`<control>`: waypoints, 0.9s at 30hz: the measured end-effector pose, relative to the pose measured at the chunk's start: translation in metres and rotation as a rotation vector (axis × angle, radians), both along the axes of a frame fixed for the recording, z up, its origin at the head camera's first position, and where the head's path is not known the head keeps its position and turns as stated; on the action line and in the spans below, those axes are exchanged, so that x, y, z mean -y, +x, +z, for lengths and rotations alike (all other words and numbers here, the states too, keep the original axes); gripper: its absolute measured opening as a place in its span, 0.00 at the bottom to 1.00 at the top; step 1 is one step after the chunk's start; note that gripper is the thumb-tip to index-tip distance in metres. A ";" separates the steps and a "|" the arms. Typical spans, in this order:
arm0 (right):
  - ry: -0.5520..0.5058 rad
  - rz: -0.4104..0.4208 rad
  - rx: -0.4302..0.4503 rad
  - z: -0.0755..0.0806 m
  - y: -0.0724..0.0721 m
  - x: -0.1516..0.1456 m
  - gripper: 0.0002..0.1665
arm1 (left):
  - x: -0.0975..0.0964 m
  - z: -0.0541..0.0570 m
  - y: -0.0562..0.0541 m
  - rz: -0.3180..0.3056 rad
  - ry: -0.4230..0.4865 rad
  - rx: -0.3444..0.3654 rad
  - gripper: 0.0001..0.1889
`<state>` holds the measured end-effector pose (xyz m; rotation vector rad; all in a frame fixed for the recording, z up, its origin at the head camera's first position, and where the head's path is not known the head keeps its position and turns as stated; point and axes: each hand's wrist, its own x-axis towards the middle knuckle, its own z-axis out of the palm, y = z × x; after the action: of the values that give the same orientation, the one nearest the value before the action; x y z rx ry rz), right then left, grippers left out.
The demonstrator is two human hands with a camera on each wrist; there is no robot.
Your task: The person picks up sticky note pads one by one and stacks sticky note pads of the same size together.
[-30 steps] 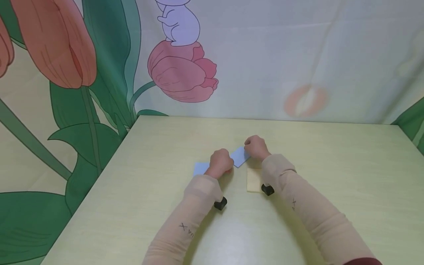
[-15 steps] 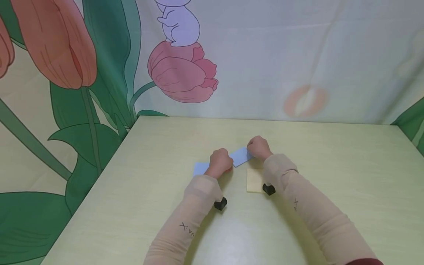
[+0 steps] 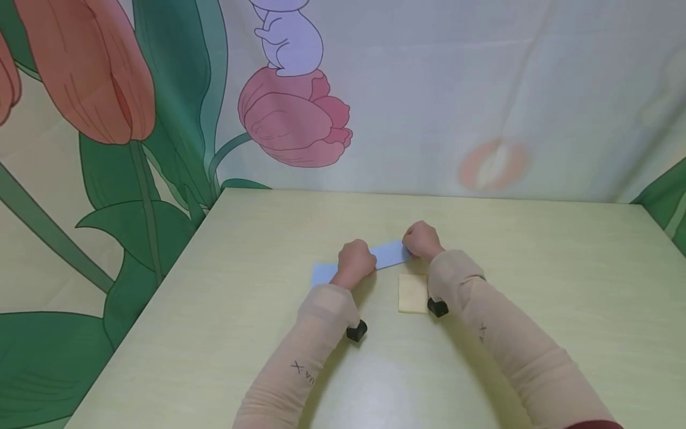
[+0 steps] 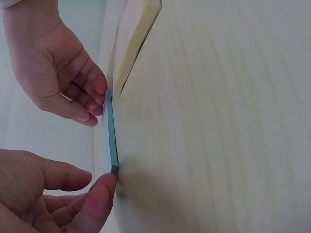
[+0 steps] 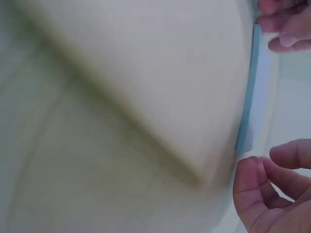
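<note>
A thin blue sticky-note pad (image 3: 390, 254) lies between the two hands, its long side running nearly left to right. At its left end are the fingertips of my left hand (image 3: 355, 263), also seen in the left wrist view. My right hand (image 3: 422, 239) has bent fingers right at the other end, with its thumb apart from them in the right wrist view. Another blue piece (image 3: 323, 274) shows on the left, partly hidden by my left hand. Nearer to me lies a pale yellow sticky-note pad (image 3: 412, 293), its edge slightly curled in the left wrist view.
Everything lies on a pale wood-grain table (image 3: 514, 238). Behind its far edge hangs a cloth (image 3: 418, 89) printed with tulips and a white animal. Both forearms wear beige sleeves (image 3: 300, 351), and a small black wrist camera (image 3: 437, 307) sits close to the yellow pad.
My right hand has shifted slightly right and nearer, and the blue pad has turned clockwise to lie almost level. More of the yellow pad shows. My left hand has stayed nearly still.
</note>
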<state>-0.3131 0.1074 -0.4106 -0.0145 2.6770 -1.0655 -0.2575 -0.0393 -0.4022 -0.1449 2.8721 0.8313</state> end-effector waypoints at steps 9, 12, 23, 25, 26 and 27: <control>-0.234 -0.194 0.159 0.004 0.001 0.004 0.09 | 0.000 -0.001 0.001 0.021 0.094 -0.035 0.14; -0.253 -0.224 0.201 0.006 0.002 0.005 0.11 | 0.000 0.001 0.001 0.019 0.099 -0.048 0.18; -0.261 -0.282 0.229 0.005 0.001 0.003 0.11 | 0.012 -0.067 -0.046 0.008 0.114 -0.122 0.11; -0.252 -0.273 0.217 0.005 0.002 0.002 0.09 | 0.009 -0.073 -0.052 0.012 0.141 -0.079 0.10; -0.247 -0.270 0.210 0.004 0.002 0.002 0.08 | 0.008 -0.059 -0.044 0.019 0.151 -0.050 0.09; -0.246 -0.269 0.206 0.004 0.002 0.002 0.07 | 0.005 -0.043 -0.034 0.026 0.148 -0.019 0.11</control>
<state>-0.3111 0.1053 -0.4066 0.3971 2.3960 -1.3879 -0.2913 -0.0443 -0.4453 -0.1586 2.8180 1.0514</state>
